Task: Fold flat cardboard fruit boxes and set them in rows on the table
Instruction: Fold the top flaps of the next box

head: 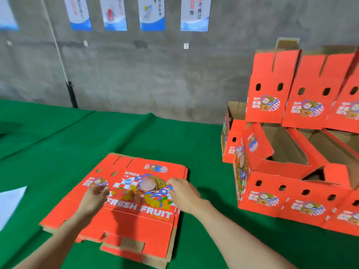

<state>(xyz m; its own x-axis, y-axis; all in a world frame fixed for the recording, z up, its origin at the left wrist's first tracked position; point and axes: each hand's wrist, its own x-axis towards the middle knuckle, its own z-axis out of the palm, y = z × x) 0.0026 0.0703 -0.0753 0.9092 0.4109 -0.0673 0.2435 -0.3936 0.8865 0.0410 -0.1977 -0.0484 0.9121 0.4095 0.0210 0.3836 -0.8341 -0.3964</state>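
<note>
I have the stack of flat boxes (136, 226) lying on the green-covered bench (136, 136) directly below the camera, printed side up (the words FRESH FRUIT read plainly across the top sheet). Everything else I place from that stack.

The left hand (96, 194) hovers over the stack's left half. Its fingers (103, 189) are loosely bent and blurred. I see nothing held between them, and I cannot tell whether they touch the card. The right hand (183, 193) is over the stack's right side, knuckles up, with its fingers (172, 183) curled down onto the top sheet beside the printed picture. Whether they pinch the sheet or only rest on it I cannot tell. Both forearms reach in across the stack's near edge.

To the right of the stack, apart from it, stand the folded boxes (291, 202), open-topped and set side by side in rows, their brown insides showing. An upper tier (303, 101) sits on the rows farther back, flaps raised, close to the wall (155, 74).

Left of the stack, well apart, a sheet of white paper (9, 202) lies at the frame's edge. Beyond the stack the grey wall rises behind the bench, with posters (194, 14) hung high on it.
</note>
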